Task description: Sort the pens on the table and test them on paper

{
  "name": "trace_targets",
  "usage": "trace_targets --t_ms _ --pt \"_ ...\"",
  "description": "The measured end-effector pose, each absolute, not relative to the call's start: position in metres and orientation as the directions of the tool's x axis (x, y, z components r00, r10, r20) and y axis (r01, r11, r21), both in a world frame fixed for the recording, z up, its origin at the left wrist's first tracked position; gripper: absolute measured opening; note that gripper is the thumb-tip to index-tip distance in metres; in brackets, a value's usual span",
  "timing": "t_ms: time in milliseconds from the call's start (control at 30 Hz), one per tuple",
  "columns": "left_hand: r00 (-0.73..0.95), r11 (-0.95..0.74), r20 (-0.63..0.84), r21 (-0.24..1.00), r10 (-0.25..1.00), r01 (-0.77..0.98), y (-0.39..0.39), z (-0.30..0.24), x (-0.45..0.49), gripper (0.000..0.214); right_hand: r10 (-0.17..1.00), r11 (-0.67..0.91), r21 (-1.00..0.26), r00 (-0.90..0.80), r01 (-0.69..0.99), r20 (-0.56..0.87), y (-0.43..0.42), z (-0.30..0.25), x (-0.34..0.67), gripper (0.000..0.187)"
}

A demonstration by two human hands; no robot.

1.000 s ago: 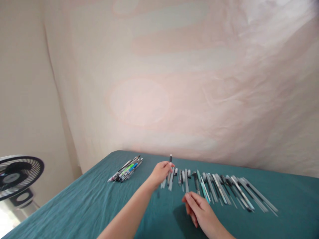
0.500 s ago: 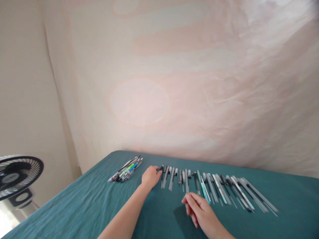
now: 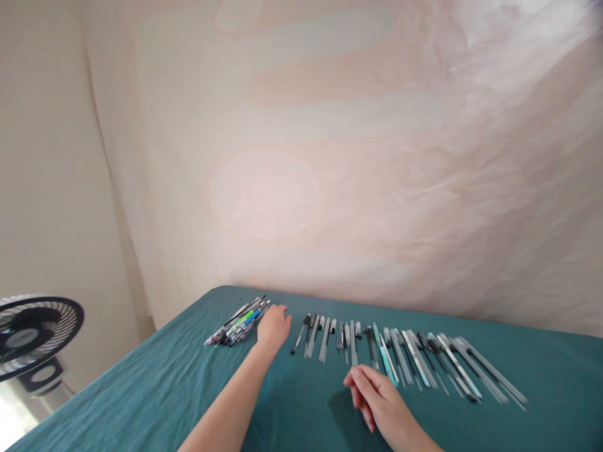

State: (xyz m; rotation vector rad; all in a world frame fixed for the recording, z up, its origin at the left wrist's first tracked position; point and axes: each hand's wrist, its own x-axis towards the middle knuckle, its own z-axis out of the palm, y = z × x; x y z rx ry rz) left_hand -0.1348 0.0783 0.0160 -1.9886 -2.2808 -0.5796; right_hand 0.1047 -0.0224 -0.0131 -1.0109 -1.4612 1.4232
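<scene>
A row of several pens lies side by side on the teal cloth. A dark pen lies at the row's left end. A bundle of pens, some green and blue, lies further left. My left hand hovers between the bundle and the row, fingers loosely curled, right beside the bundle's near end; I see nothing in it. My right hand rests on the cloth in front of the row, fingers stretched out together, holding nothing.
A black and white fan stands off the table's left edge. A pale wrinkled sheet hangs as a backdrop behind the table's far edge.
My left hand laid the dark pen down at the row's left end, let go of it, and moved left toward the bundle. The right hand has stayed put.
</scene>
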Motion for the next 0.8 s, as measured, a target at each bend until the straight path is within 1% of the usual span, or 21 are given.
trace_targets --t_ms 167,333,533,800 --pt "-0.269 0.251 0.382 0.098 0.884 0.963 0.071 0.027 -0.161 0.027 0.947 0.032 -0.999 -0.320 -0.007 0.033 -0.022 -0.013 0.105 0.043" --pt "-0.298 0.318 0.408 0.021 0.863 0.948 0.072 0.021 -0.175 0.025 0.948 0.032 -0.999 -0.318 -0.006 0.032 -0.022 -0.015 0.105 0.042" --pt "-0.300 0.339 0.414 -0.022 0.859 0.940 0.074 0.013 -0.178 0.025 0.947 0.031 -0.999 -0.320 -0.013 0.034 -0.022 -0.015 0.105 0.041" --pt "-0.321 0.352 0.365 -0.021 0.874 0.936 0.074 0.014 -0.175 0.026 0.947 0.041 -0.999 -0.318 -0.012 0.042 -0.022 -0.017 0.105 0.042"
